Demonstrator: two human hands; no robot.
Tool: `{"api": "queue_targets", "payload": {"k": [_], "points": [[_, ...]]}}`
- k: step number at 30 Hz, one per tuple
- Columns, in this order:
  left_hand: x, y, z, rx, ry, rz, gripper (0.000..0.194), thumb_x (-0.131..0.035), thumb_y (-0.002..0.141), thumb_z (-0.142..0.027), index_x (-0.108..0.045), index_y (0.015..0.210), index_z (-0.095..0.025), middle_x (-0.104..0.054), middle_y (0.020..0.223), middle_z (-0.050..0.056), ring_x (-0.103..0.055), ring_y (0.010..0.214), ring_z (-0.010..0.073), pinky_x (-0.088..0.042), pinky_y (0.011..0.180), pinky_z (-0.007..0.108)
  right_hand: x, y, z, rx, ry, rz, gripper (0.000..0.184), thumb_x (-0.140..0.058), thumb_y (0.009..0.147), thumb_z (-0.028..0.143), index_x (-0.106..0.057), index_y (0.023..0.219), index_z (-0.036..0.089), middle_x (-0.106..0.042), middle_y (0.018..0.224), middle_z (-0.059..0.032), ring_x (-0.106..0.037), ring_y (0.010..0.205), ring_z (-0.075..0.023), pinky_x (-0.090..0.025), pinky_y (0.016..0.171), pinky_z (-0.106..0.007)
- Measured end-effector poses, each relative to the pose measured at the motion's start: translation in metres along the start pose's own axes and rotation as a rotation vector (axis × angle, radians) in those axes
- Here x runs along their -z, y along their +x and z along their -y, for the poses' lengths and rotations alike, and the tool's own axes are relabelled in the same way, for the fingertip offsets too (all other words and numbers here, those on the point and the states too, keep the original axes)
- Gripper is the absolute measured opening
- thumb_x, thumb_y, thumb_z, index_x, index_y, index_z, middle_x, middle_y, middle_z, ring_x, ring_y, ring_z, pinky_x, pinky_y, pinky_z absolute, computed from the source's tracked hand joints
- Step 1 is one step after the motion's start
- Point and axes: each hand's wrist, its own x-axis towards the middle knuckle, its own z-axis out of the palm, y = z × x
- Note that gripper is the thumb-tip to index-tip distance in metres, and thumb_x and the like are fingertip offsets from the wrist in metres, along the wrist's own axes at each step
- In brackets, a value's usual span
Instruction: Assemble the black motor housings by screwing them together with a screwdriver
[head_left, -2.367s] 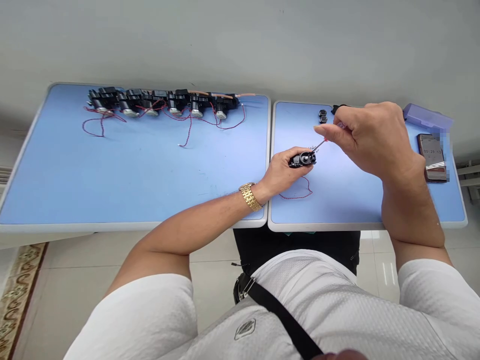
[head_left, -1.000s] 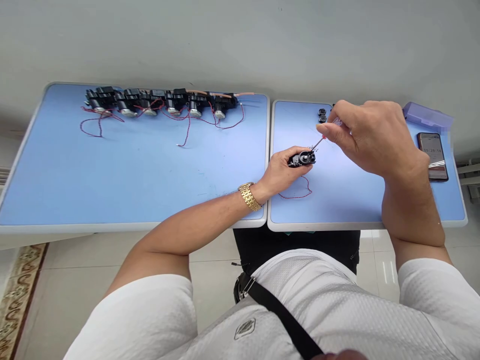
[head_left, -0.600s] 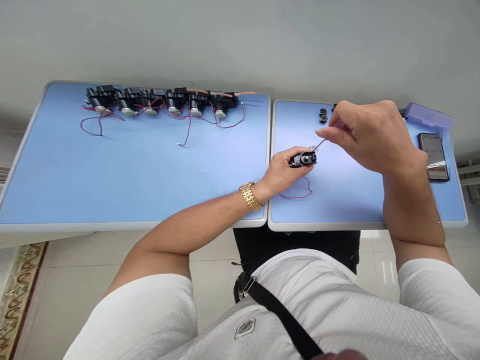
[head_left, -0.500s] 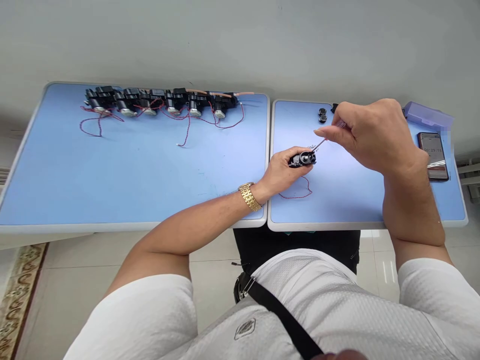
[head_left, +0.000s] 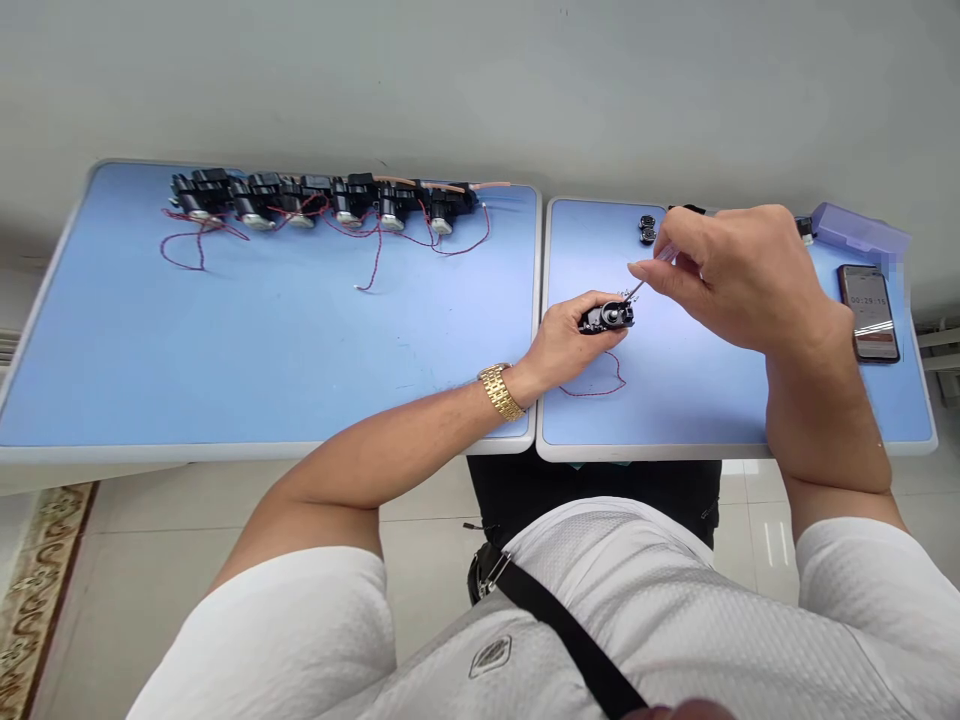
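Note:
My left hand grips a black motor unit between thumb and fingers, over the right-hand table. A red twisted wire trails below it on the blue top. Closed around a screwdriver, my right hand holds it at a slant, with the tip at the upper edge of the motor unit. Most of the screwdriver's handle is hidden by my fingers. Small dark screws lie scattered just beyond the motor unit.
Several black motor units with red wires line the back of the left table. On the right table are small black round parts, a purple plastic box and a phone. A narrow gap separates the tables.
My right hand and the screwdriver have shifted slightly, with the fingers turned a little on the handle. The left hand and motor unit stay nearly where they were.

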Motion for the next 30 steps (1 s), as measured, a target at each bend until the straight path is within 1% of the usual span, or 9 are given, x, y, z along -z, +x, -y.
{"api": "queue_targets", "payload": {"k": [3, 5, 8, 12, 15, 17, 21, 27, 30], "points": [[0.000, 0.000, -0.001, 0.015, 0.010, -0.002, 0.031, -0.081, 0.088, -0.025, -0.084, 0.118, -0.021, -0.086, 0.111, 0.002, -0.076, 0.097, 0.0174, -0.061, 0.089, 0.029, -0.003, 0.000, -0.001, -0.047, -0.127, -0.091, 0.045, -0.057, 0.111, 0.061, -0.057, 0.080, 0.028, -0.053, 0.061, -0.0013, -0.037, 0.062, -0.0200, -0.024, 0.067, -0.041], [0.000, 0.000, -0.003, 0.026, 0.011, -0.004, 0.032, -0.081, 0.087, -0.027, -0.084, 0.119, -0.021, -0.086, 0.113, 0.002, -0.077, 0.099, 0.0185, -0.062, 0.091, 0.030, -0.004, 0.000, 0.001, -0.060, -0.124, -0.104, 0.047, -0.057, 0.110, 0.063, -0.056, 0.079, 0.028, -0.049, 0.060, -0.0010, -0.039, 0.062, -0.0203, -0.022, 0.067, -0.041], [0.001, 0.000, -0.006, 0.016, 0.006, -0.025, 0.032, -0.082, 0.085, -0.028, -0.085, 0.116, -0.020, -0.086, 0.113, 0.002, -0.078, 0.102, 0.0198, -0.063, 0.097, 0.032, -0.002, 0.001, 0.006, -0.102, -0.082, -0.062, 0.044, -0.051, 0.112, 0.063, -0.058, 0.087, 0.029, -0.059, 0.068, -0.0032, -0.048, 0.067, -0.0237, -0.020, 0.069, -0.041], [0.003, -0.001, -0.009, 0.030, 0.024, -0.021, 0.032, -0.084, 0.085, -0.032, -0.085, 0.115, -0.020, -0.086, 0.109, 0.003, -0.078, 0.100, 0.0209, -0.064, 0.095, 0.034, 0.002, 0.003, 0.013, -0.086, -0.013, 0.029, 0.029, -0.039, 0.117, 0.047, -0.060, 0.103, 0.031, -0.074, 0.089, -0.0045, -0.059, 0.080, -0.0264, -0.029, 0.072, -0.042], [0.004, -0.002, -0.011, 0.039, 0.033, -0.023, 0.032, -0.084, 0.085, -0.033, -0.085, 0.115, -0.021, -0.086, 0.108, 0.003, -0.077, 0.098, 0.0203, -0.064, 0.094, 0.033, 0.002, 0.005, 0.015, -0.055, 0.033, 0.024, 0.021, -0.040, 0.114, 0.033, -0.060, 0.108, 0.032, -0.078, 0.102, -0.0038, -0.064, 0.089, -0.0251, -0.034, 0.078, -0.041], [0.004, -0.002, -0.012, 0.046, 0.034, -0.035, 0.033, -0.084, 0.084, -0.033, -0.085, 0.114, -0.020, -0.086, 0.109, 0.003, -0.076, 0.098, 0.0198, -0.063, 0.093, 0.033, 0.001, 0.005, 0.014, -0.044, 0.031, 0.012, 0.020, -0.041, 0.113, 0.029, -0.061, 0.108, 0.031, -0.078, 0.101, -0.0035, -0.064, 0.088, -0.0243, -0.036, 0.079, -0.041], [0.003, -0.002, -0.012, 0.066, 0.034, -0.039, 0.035, -0.084, 0.082, -0.033, -0.086, 0.115, -0.020, -0.086, 0.107, 0.003, -0.076, 0.096, 0.0195, -0.063, 0.090, 0.033, -0.001, 0.004, 0.011, -0.043, -0.014, -0.012, 0.023, -0.046, 0.114, 0.038, -0.064, 0.102, 0.029, -0.073, 0.087, -0.0029, -0.060, 0.078, -0.0238, -0.033, 0.074, -0.041], [0.003, -0.002, -0.012, 0.075, 0.036, -0.040, 0.034, -0.084, 0.082, -0.032, -0.086, 0.114, -0.021, -0.086, 0.109, 0.002, -0.076, 0.097, 0.0197, -0.063, 0.094, 0.034, 0.001, 0.007, 0.015, -0.147, -0.178, 0.030, 0.046, -0.047, 0.113, 0.067, -0.064, 0.091, 0.030, -0.065, 0.073, -0.0041, -0.051, 0.069, -0.0251, -0.027, 0.070, -0.044], [0.003, -0.002, -0.013, 0.071, 0.029, -0.034, 0.032, -0.084, 0.083, -0.031, -0.085, 0.113, -0.021, -0.086, 0.109, 0.002, -0.076, 0.096, 0.0194, -0.064, 0.093, 0.034, 0.004, 0.005, 0.017, -0.145, -0.175, 0.068, 0.044, -0.038, 0.115, 0.062, -0.065, 0.100, 0.032, -0.070, 0.082, -0.0041, -0.052, 0.072, -0.0252, -0.028, 0.070, -0.044]]}}
